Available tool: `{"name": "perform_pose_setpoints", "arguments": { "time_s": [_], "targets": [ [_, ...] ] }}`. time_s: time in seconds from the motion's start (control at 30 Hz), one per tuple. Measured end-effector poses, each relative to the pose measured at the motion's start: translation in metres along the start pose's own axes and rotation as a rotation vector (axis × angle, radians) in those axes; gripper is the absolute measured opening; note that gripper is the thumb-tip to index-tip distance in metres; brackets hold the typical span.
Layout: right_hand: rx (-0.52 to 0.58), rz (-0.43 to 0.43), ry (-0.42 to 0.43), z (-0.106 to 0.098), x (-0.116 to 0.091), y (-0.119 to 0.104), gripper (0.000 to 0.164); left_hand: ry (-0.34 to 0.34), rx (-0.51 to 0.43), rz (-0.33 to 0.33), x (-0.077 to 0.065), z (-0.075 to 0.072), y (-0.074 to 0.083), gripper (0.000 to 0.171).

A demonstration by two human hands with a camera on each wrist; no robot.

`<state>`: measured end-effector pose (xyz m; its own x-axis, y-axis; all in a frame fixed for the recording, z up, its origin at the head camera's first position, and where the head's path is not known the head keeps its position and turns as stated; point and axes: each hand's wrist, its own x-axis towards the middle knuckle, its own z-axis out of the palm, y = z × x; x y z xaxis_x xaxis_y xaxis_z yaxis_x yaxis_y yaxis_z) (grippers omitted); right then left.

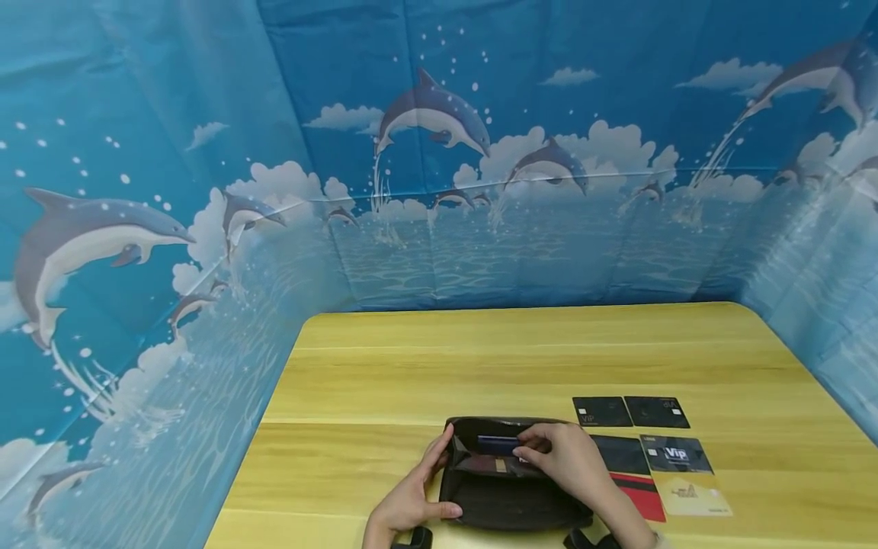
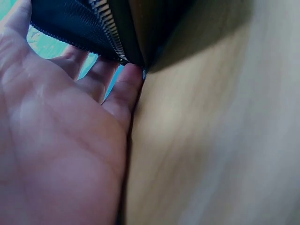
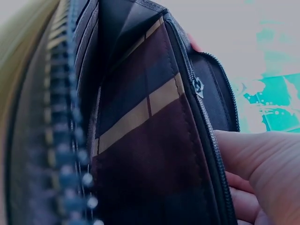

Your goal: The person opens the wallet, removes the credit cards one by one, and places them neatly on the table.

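A black zip wallet (image 1: 514, 503) lies unzipped and spread wide on the table. My left hand (image 1: 414, 492) holds its left end, thumb on the front edge and fingers along the side toward the back. In the left wrist view the fingertips of the left hand (image 2: 61, 126) meet the zippered edge. My right hand (image 1: 572, 461) reaches over the wallet's right side and pinches a dark blue card (image 1: 495, 445) at the back compartment. The right wrist view shows a striped lining (image 3: 140, 117) and an inner zipped pocket, with the right hand (image 3: 267, 168) behind it; the card is hidden there.
Right of the wallet lie several cards: two black ones (image 1: 602, 412) at the back, a Vip card (image 1: 675, 454), a plain black card (image 1: 620, 455), a red card (image 1: 639, 499) and a yellow card (image 1: 691, 496). A dolphin-print curtain (image 1: 439, 252) surrounds the yellow wooden table (image 1: 384, 374).
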<state>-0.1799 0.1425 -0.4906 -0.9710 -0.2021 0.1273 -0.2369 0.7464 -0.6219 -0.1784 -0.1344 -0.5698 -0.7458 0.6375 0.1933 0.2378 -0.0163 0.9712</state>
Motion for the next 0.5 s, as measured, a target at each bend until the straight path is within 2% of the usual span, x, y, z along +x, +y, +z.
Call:
{"name": "perform_pose_setpoints", "arguments": {
  "time_s": [0.23,0.5],
  "targets": [
    [-0.015,0.042,-0.016,0.0002,0.0001,-0.0024,0.020,-0.006,-0.013,0.023,0.0002,0.0010,0.0000,0.101],
    [-0.027,0.010,0.012,0.0018,-0.0003,-0.0017,0.023,-0.007,-0.014,0.046,0.0008,-0.0001,0.0002,0.100]
  ]
}}
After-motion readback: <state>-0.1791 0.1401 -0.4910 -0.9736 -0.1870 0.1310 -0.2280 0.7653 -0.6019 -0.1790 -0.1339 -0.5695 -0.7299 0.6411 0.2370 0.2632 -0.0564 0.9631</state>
